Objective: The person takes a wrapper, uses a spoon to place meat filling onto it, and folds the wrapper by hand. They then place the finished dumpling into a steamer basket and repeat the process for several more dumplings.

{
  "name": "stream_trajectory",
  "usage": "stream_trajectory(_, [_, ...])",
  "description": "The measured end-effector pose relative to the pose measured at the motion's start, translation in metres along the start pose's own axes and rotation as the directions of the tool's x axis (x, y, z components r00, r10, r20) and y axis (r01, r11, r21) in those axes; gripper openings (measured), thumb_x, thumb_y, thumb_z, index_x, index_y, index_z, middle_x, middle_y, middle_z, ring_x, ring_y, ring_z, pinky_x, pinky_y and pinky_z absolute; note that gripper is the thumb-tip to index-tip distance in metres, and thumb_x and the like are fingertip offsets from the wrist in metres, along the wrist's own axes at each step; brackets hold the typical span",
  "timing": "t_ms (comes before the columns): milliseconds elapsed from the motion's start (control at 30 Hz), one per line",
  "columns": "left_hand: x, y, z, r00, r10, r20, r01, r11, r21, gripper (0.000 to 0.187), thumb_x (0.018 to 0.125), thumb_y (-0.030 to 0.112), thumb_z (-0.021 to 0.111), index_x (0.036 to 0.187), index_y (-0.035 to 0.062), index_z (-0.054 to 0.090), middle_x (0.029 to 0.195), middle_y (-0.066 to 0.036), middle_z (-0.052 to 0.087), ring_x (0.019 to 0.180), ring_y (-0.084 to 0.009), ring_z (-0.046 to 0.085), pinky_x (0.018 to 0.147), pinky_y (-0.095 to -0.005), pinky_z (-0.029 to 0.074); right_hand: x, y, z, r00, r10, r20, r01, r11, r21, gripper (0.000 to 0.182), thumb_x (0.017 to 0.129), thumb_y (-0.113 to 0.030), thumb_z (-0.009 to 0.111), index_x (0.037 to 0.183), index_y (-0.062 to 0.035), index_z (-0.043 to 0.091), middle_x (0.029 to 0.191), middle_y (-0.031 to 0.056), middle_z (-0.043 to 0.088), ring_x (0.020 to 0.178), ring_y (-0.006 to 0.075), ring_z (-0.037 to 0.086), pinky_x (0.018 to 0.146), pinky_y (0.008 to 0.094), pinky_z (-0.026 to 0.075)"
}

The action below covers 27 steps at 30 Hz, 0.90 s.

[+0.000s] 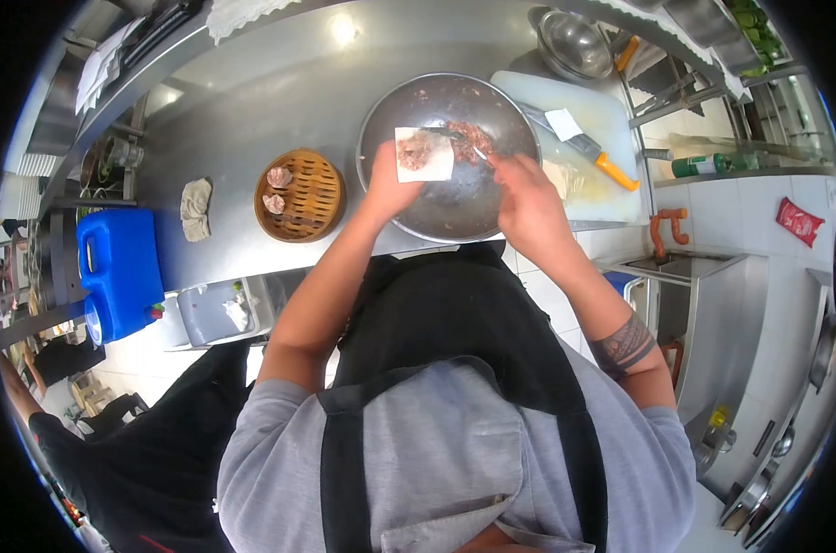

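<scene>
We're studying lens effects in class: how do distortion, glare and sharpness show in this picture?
In the head view, wide-lens distortion bends the surroundings and the corners go black; also in the head view, a bright reflection glares on the steel table near the top; there too, the filling on the white wrapper lacks fine detail.

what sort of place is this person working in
Probably a restaurant or other commercial kitchen: there's a long stainless worktop, a large metal bowl with minced filling, and a bamboo steamer holding two dumplings.
</scene>
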State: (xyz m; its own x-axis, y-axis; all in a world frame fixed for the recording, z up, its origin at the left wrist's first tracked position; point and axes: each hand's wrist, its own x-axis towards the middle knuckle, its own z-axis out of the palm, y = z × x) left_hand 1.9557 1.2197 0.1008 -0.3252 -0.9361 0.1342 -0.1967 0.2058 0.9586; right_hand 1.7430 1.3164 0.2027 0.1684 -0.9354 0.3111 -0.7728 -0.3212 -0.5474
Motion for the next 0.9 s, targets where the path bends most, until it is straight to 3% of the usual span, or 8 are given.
stream_trajectory(200, [-0.007, 0.007, -0.004, 0.998, -0.048, 0.047, 0.049, 0.999, -0.020, 0.028, 0.082, 0.010, 0.078, 0.108, 0.0014, 0.076, 0.100, -0.015, 0.078, 0.094, -0.0272, 0.076, 0.083, -0.0362, 0.057, 0.002, -0.019, -0.026, 0.994, 0.097, 0.055, -0.104, 0.984, 0.142, 0.052, 0.078, 0.012, 0.056, 0.127, -0.0011, 0.068, 0.105, 0.0194, 0.066, 0.103, 0.0410, 0.063, 0.090, 0.0478, 0.053])
stream_trajectory(300, [-0.008, 0.002, -0.001, 0.999, -0.013, 0.053, 0.017, 0.998, -0.062, 0.028, 0.082, 0.009, 0.077, 0.110, 0.0023, 0.076, 0.101, -0.015, 0.078, 0.095, -0.0271, 0.076, 0.084, -0.0358, 0.057, 0.002, -0.026, -0.025, 0.994, -0.065, 0.087, 0.056, 0.994, 0.099, 0.054, 0.077, 0.011, 0.057, 0.129, -0.0029, 0.069, 0.104, 0.0198, 0.065, 0.100, 0.0405, 0.064, 0.086, 0.0462, 0.054])
stream_trajectory(367, [-0.010, -0.002, -0.003, 0.999, -0.004, 0.054, 0.009, 0.994, -0.105, 0.029, 0.082, 0.007, 0.075, 0.111, 0.0030, 0.076, 0.102, -0.014, 0.078, 0.095, -0.0275, 0.076, 0.085, -0.0358, 0.057, 0.003, -0.019, -0.022, 0.994, -0.105, 0.031, 0.106, 0.993, -0.048, 0.047, 0.086, 0.015, 0.057, 0.127, -0.0033, 0.071, 0.096, 0.0168, 0.066, 0.086, 0.0347, 0.067, 0.078, 0.0365, 0.054])
stream_trajectory(433, [-0.014, 0.001, -0.013, 0.994, 0.097, 0.048, -0.104, 0.980, 0.169, 0.029, 0.082, 0.005, 0.073, 0.111, 0.0044, 0.077, 0.103, -0.014, 0.078, 0.096, -0.0291, 0.076, 0.086, -0.0359, 0.057, 0.006, -0.015, -0.034, 0.999, -0.043, 0.017, 0.043, 0.999, -0.031, 0.045, 0.086, 0.014, 0.057, 0.125, -0.0028, 0.072, 0.094, 0.0166, 0.066, 0.085, 0.0352, 0.067, 0.078, 0.0375, 0.055])
stream_trajectory(533, [-0.023, -0.001, -0.017, 0.991, 0.135, -0.012, -0.132, 0.980, 0.148, 0.029, 0.082, 0.003, 0.071, 0.110, 0.0054, 0.077, 0.103, -0.014, 0.078, 0.097, -0.0313, 0.075, 0.086, -0.0366, 0.057, 0.011, 0.007, -0.046, 0.998, 0.061, 0.005, -0.061, 0.998, -0.017, 0.042, 0.085, 0.012, 0.058, 0.122, -0.0005, 0.073, 0.090, 0.0173, 0.066, 0.083, 0.0369, 0.067, 0.078, 0.0424, 0.055])
stream_trajectory(700, [-0.036, -0.023, -0.019, 0.991, 0.129, -0.038, -0.122, 0.983, 0.138, 0.028, 0.083, 0.004, 0.071, 0.109, 0.0065, 0.078, 0.103, -0.014, 0.078, 0.097, -0.0322, 0.075, 0.085, -0.0378, 0.057, 0.016, 0.086, -0.001, 0.974, 0.068, 0.215, 0.046, 0.873, -0.485, 0.033, 0.081, -0.001, 0.062, 0.111, 0.0003, 0.075, 0.095, 0.0191, 0.069, 0.087, 0.0369, 0.069, 0.079, 0.0458, 0.056])
stream_trajectory(767, [-0.037, -0.030, -0.017, 0.984, 0.163, -0.078, -0.142, 0.966, 0.217, 0.033, 0.083, 0.000, 0.066, 0.111, 0.0091, 0.081, 0.103, -0.011, 0.079, 0.096, -0.0258, 0.075, 0.087, -0.0333, 0.055, 0.019, 0.107, 0.023, 0.970, 0.064, 0.234, 0.067, 0.855, -0.514, 0.029, 0.081, -0.004, 0.062, 0.107, 0.0003, 0.075, 0.096, 0.0195, 0.069, 0.089, 0.0374, 0.069, 0.080, 0.0463, 0.057])
stream_trajectory(900, [-0.037, -0.019, -0.013, 0.976, 0.177, -0.128, -0.147, 0.965, 0.215, 0.027, 0.082, 0.007, 0.074, 0.108, 0.0042, 0.076, 0.100, -0.013, 0.078, 0.096, -0.0298, 0.076, 0.085, -0.0365, 0.057, 0.012, 0.113, 0.061, 0.955, 0.052, 0.291, 0.129, 0.813, -0.568, 0.014, 0.081, -0.009, 0.062, 0.087, -0.0010, 0.073, 0.096, 0.0208, 0.071, 0.093, 0.0356, 0.071, 0.080, 0.0458, 0.059])
